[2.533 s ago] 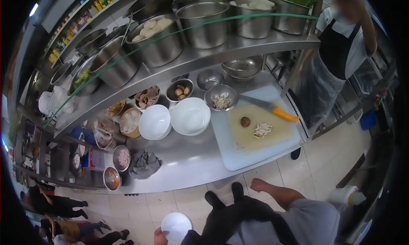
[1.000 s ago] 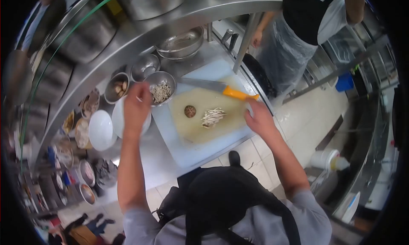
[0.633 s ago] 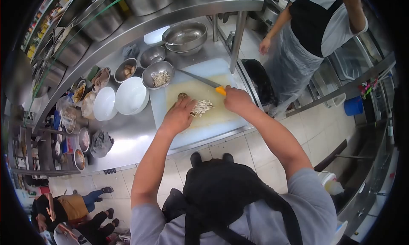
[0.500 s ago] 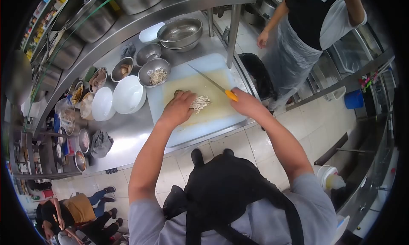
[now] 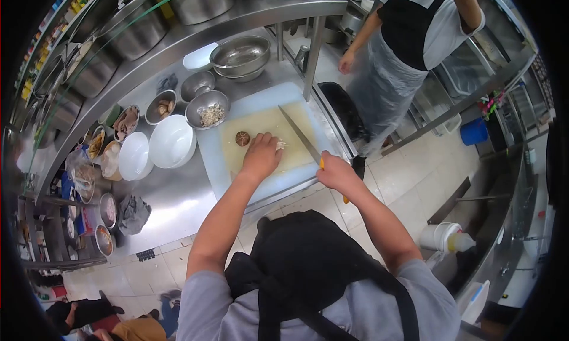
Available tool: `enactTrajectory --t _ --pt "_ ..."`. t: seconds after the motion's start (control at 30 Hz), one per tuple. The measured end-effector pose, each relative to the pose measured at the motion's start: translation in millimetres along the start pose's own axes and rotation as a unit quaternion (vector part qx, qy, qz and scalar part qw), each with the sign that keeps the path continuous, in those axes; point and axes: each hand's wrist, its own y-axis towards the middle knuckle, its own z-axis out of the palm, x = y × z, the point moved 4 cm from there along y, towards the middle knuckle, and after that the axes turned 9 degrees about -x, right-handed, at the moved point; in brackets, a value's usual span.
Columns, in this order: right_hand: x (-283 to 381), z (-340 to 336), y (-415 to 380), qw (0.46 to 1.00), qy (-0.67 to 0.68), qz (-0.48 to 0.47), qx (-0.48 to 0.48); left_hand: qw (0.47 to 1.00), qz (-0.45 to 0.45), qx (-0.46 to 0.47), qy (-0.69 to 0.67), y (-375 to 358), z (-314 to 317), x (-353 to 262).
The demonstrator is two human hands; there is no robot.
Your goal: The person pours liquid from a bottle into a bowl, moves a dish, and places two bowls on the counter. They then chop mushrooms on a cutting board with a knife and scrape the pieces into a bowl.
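White bowls [image 5: 172, 143] near the cutting board's [image 5: 237, 163] left edge; whole mushroom [image 5: 242, 138] mid-board; left hand [image 5: 261, 155] pressed flat over sliced mushroom [image 5: 280, 144]; right hand [image 5: 336, 173] gripping the knife [image 5: 299, 135] at the board's near right corner.

white bowls [image 5: 172, 144], grey rag [image 5: 134, 213], steel bowls [image 5: 240, 55], aproned co-worker [image 5: 409, 39]

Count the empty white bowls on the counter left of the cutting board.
2: one white bowl right beside the cutting board, and a second white bowl touching its left side. Others may hide among the shelf clutter.
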Motion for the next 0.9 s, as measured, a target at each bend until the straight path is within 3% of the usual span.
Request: enactTrajectory --t 0.07,0.1,0.17,0.3,0.37,0.5,0.57,0.6,0.67,0.7,0.77,0.8,0.83,0.87,0.9 --pt "13 -8 -10 1.000 -0.001 0.015 0.007 0.993 0.051 -0.109 0.014 -10 -5 -1" --pt "18 -8 -13 1.000 0.001 0.028 0.015 0.993 0.051 -0.109 0.014 -12 -7 6" --pt "18 -5 -17 0.999 0.004 0.044 0.009 0.963 0.094 -0.249 0.050 -20 -31 14" --pt "10 4 -16 0.998 -0.013 0.057 -0.005 0.964 0.109 -0.213 0.117 -14 -39 63" --pt "10 3 -14 0.999 -0.010 0.054 -0.003 0.989 0.012 -0.081 0.123 -13 -35 88" --pt "5 0 -13 0.998 0.026 0.057 -0.007 0.973 -0.036 -0.166 0.157 -65 -44 101" --pt "1 -1 -10 0.996 0.060 0.065 -0.015 0.967 -0.163 -0.189 0.058 -84 -54 99" --pt "-3 0 -12 0.992 0.091 0.080 -0.019 0.966 -0.166 -0.191 0.061 -82 -51 98" --pt "-32 27 -3 0.988 0.127 0.087 -0.029 0.962 0.002 -0.226 0.151 -56 -41 86" --pt "-41 34 3 0.980 0.165 0.103 -0.039 0.960 0.001 -0.236 0.154 -37 -37 85" --pt "-33 24 5 0.970 0.204 0.134 -0.013 0.974 0.037 -0.221 0.021 7 -21 84" --pt "-31 24 0 0.954 0.244 0.175 0.019 0.973 0.041 -0.224 0.023 23 -10 91" --pt "-35 31 2 0.948 0.277 0.150 -0.053 0.983 -0.012 -0.170 0.071 42 3 104" --pt "-37 33 6 0.947 0.281 0.143 -0.065 0.983 -0.063 -0.122 0.120 62 -2 106" --pt "-40 35 9 0.953 0.263 0.127 -0.077 0.982 -0.055 -0.129 0.123 73 -5 101"
